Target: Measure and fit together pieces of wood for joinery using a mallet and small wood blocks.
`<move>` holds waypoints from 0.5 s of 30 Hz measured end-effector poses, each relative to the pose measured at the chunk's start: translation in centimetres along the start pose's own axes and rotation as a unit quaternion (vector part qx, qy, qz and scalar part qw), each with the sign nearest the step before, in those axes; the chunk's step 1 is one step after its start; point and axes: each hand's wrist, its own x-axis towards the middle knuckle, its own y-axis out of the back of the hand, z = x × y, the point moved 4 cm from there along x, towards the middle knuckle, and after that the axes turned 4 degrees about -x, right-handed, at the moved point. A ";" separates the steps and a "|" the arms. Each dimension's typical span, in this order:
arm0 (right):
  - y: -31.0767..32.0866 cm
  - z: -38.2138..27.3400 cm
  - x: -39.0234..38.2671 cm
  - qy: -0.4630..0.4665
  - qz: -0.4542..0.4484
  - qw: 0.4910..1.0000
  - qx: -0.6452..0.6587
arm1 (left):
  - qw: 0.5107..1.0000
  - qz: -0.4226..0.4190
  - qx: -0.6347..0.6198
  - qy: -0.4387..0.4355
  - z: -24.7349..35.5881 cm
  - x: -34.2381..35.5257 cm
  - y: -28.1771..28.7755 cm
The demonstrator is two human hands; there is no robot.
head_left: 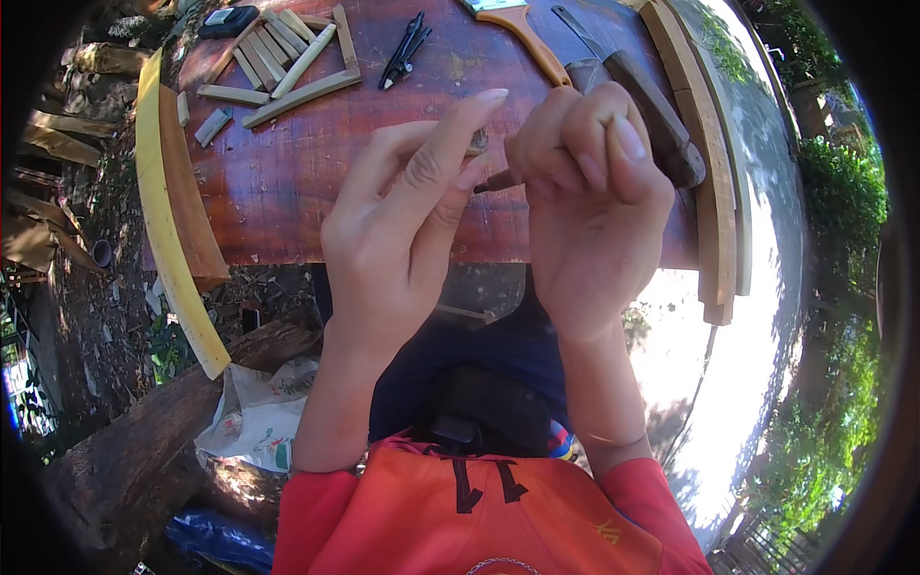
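Note:
Above the table, my left hand [383,220] pinches a small greyish-brown piece [477,144] between thumb and fingers; most of it is hidden, so I cannot tell its kind. Close beside it on the right, my right hand [599,192] is closed with its fingers curled in. From that fist a slim reddish-brown stick with a dark tip [496,182] points left toward my left fingers. The rest of the stick is hidden in the palm. Just beyond my right hand lie a paintbrush [527,38] with an orange handle and a dark wooden-handled tool [656,115].
On the reddish-brown table [278,192] are several wooden strips [307,101], a black drawing compass [405,53] and a black device [228,21]. A long yellow strip [158,192] runs along the left edge, long wooden bars [704,163] along the right. Below left lies a log [134,460].

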 end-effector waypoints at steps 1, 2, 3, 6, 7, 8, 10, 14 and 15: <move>-0.1 -0.4 -0.1 0.021 -0.010 0.999 0.023 | 1.000 0.001 -0.005 0.000 0.1 -0.1 0.0; -0.3 0.5 -0.3 -0.027 0.028 0.999 -0.013 | 1.000 0.001 -0.005 0.001 0.1 -0.3 0.0; -0.3 0.5 -0.2 -0.025 0.028 0.999 -0.014 | 1.000 0.001 -0.006 0.006 0.0 -0.3 0.1; 0.0 -0.2 0.1 0.014 0.010 1.000 0.011 | 1.000 0.000 -0.014 0.013 0.0 0.0 0.0; 0.0 0.0 0.0 0.013 0.011 1.000 0.011 | 1.000 0.000 -0.021 0.017 0.1 0.0 -0.1; -0.1 0.7 -0.2 -0.001 0.018 1.000 -0.010 | 1.000 -0.001 -0.021 0.018 0.1 -0.2 0.0; 0.3 0.9 -0.1 -0.012 0.025 0.999 -0.033 | 1.000 0.000 -0.011 0.013 -0.1 -0.3 -0.1; -0.1 0.1 -0.2 0.007 0.002 1.000 -0.005 | 1.000 0.000 -0.015 0.016 0.1 0.0 0.0; -0.2 0.6 -0.1 -0.029 0.015 0.999 -0.032 | 1.000 -0.001 -0.009 0.018 0.1 -0.1 0.0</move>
